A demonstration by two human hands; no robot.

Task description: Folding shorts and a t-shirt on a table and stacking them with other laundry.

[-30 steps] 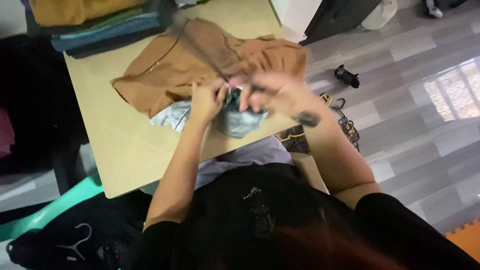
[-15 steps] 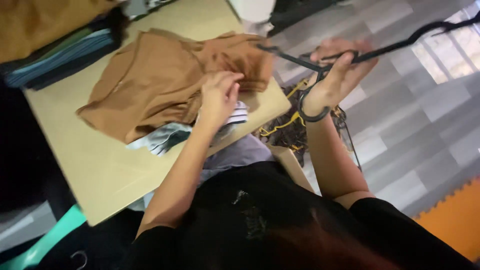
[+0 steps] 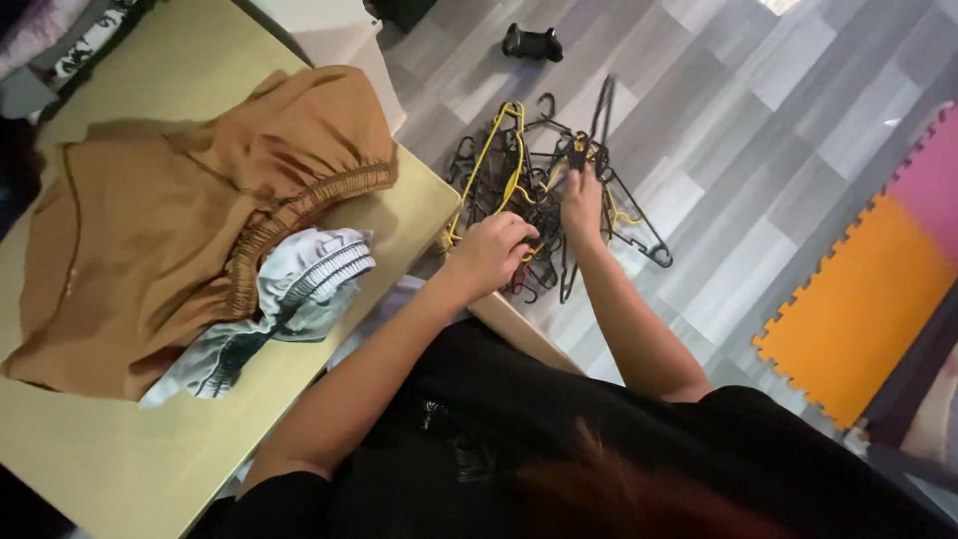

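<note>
My right hand point(image 3: 582, 205) reaches down to a tangled pile of black and yellow clothes hangers point(image 3: 519, 165) on the grey floor, its fingers closed on a black hanger at the top of the pile. My left hand point(image 3: 494, 250) hovers at the pile's near edge with fingers curled; whether it grips anything is unclear. On the tan table point(image 3: 100, 469) to the left lies a brown garment point(image 3: 170, 210) with a gathered elastic band. A grey and white striped garment point(image 3: 289, 289) sticks out from under it.
A small black object point(image 3: 532, 42) lies on the floor beyond the hangers. Orange point(image 3: 858, 299) and pink point(image 3: 928, 170) foam mat tiles cover the floor at the right. A white piece of furniture point(image 3: 329, 30) stands behind the table. Folded clothes show at the top left.
My right hand has carried the black hanger from above the table down to the floor pile. My left hand left the clothes and moved over the hangers. The view swung right.
</note>
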